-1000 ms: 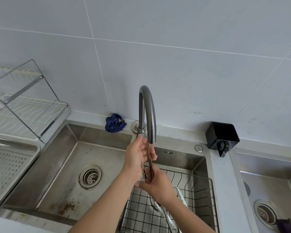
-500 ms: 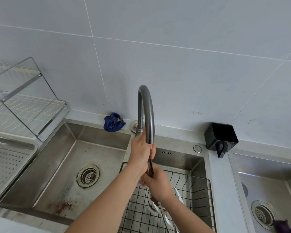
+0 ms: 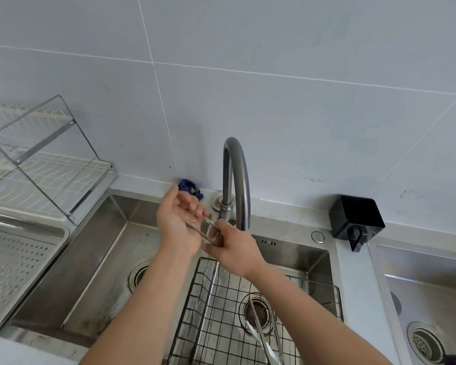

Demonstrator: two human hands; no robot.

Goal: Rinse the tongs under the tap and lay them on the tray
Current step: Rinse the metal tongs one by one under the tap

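The head view is the only one. It shows the rinse under way and the laying-down not yet begun. The tongs (image 3: pixel 201 233), thin and metallic, are held up over the sink (image 3: pixel 111 262), just left of the mouth of the tap (image 3: pixel 237 177) rather than directly under it. The right hand (image 3: pixel 237 252) pinches one end between thumb and fingertips. The left hand (image 3: pixel 178 227) is spread with its palm turned up and its fingers relaxed, and the tongs lie across it, so it seems to be rubbing or supporting them rather than gripping. The perforated tray (image 3: pixel 13 275) sits well apart at the left edge, below the dish rack (image 3: pixel 45 159), and nothing from the task is on it, so my judgement is that roughly half the job remains: finish the rinse, carry the tongs left and set them down. Several things are hard to read. Whether water is running is unclear: there is only a faint pale streak above the wire basket (image 3: pixel 324 293). The hands cover most of the tongs, so their full length and tips cannot be made out. A long metal utensil (image 3: pixel 263 335) in the basket is cut off by the bottom edge, and the tray is cut off on the left.
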